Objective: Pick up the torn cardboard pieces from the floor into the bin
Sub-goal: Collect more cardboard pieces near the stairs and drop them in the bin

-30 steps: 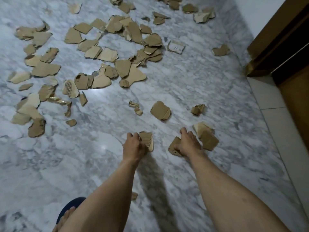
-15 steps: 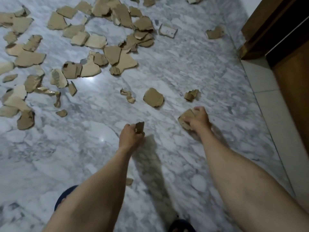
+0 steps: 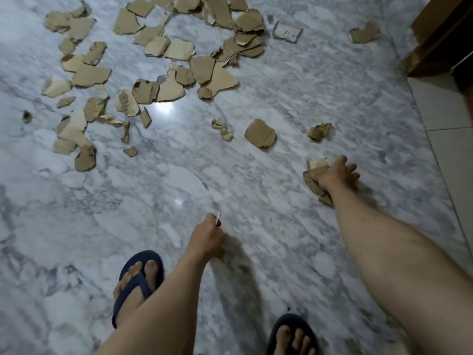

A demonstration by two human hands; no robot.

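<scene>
Several torn brown cardboard pieces (image 3: pixel 169 65) lie scattered over the far half of the marble floor. My left hand (image 3: pixel 208 238) grips one small cardboard scrap (image 3: pixel 217 218), seen edge-on above its knuckles. My right hand (image 3: pixel 332 176) holds a bundle of cardboard pieces (image 3: pixel 316 172) low over the floor, its outer fingers spread. A rounded piece (image 3: pixel 260 133), a crumpled piece (image 3: pixel 319 131) and two tiny scraps (image 3: pixel 222 129) lie just beyond my hands. No bin is in view.
My feet in dark blue flip-flops (image 3: pixel 139 280) stand at the bottom, the right one (image 3: pixel 291 334) partly cut off. A brown wooden door frame (image 3: pixel 435 42) and pale floor tiles (image 3: pixel 450 139) border the right side. Bare marble (image 3: pixel 102 213) surrounds my hands.
Both hands have lifted and drawn back with their cardboard. The pieces near my right hand have gone from the floor. The view has tipped down, bringing my feet in.
</scene>
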